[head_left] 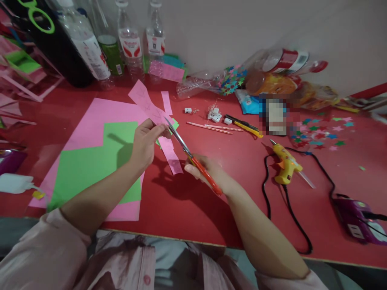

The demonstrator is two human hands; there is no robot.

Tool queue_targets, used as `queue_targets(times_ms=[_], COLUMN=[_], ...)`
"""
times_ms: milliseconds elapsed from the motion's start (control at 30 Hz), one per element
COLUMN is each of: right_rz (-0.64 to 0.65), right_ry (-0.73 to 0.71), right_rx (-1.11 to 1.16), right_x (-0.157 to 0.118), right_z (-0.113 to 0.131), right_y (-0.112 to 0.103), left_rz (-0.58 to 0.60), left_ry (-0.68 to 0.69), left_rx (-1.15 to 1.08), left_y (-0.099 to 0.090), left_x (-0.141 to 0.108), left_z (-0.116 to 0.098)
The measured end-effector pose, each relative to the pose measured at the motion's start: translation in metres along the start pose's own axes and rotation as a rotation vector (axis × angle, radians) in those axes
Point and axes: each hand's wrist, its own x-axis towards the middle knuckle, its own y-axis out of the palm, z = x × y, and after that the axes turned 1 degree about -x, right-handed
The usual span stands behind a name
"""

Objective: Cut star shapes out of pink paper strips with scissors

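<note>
clear bottles stand by the wall, while a yellow glue gun lies near scattered stars.

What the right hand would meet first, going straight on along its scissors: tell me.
Likely the pink paper held by the left hand, at the tip of the scissors, though depth is unclear.

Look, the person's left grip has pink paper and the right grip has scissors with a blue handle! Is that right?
Not quite: the handle is red-orange, not blue, as the head view shows. The left grip does have pink paper, and the right grip has the scissors.
</note>
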Motion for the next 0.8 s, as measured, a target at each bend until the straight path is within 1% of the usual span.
queue_targets(times_ms=[133, 267, 367, 467, 800], right_rz=[0.035, 0.044, 0.059, 0.045, 0.074], right_ry=[-0.010, -0.020, -0.047, -0.067, -0.073], right_rx=[0.067, 0.106, 0.118, 0.111, 0.187], right_x=[0.0019, 0.0018, -0.0004, -0.0016, 0.0040], right_z=[-0.0003, -0.0020, -0.0007, 0.0011, -0.0086], right_y=[0.0009, 0.0010, 0.0014, 0.0024, 0.0056], left_rz=[0.060, 0.101, 0.076, 0.046, 0.056], left_ry=[-0.014, -0.049, -0.056, -0.069, -0.104], left_rx=[-0.024, -0.020, -0.023, -0.045, -0.067], left_y=[-0.0009, -0.0010, 0.0001, 0.0017, 0.0074], left_x=[-0.0012, -0.0025, -0.0026, -0.0024, -0.0059], left_z=[0.0031, 0.0018, -0.0003, -0.0018, -0.0030])
